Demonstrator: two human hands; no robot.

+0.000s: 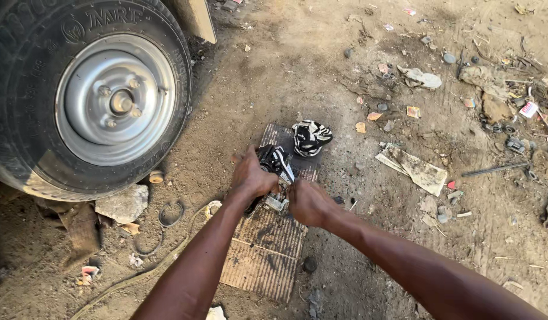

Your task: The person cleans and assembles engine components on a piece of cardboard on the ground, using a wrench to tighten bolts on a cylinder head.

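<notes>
Head view: the left hand (252,176) has its fingers curled tight around a dark metal part (275,161), a black greasy piece with pale streaks, gripping it from the left. The right hand (309,203) is closed too, its fingers folded in over the lighter, silvery lower end of the same part; exactly what those fingertips pinch cannot be told, as the knuckles hide them. The part is held just above a ribbed sheet of cardboard (268,255) lying on the dirt ground (357,35). Just beyond the hands, on the far end of the cardboard, lies a black and white crumpled rag (311,137). To the left stands a vehicle wheel (90,95) with a grey steel rim, a stone (124,203) wedged at its foot. To the right lies a flattened scrap of dirty paper (415,169), with litter and small metal bits scattered farther off. Both forearms reach forward from the bottom edge, converging, wrists nearly touching.
</notes>
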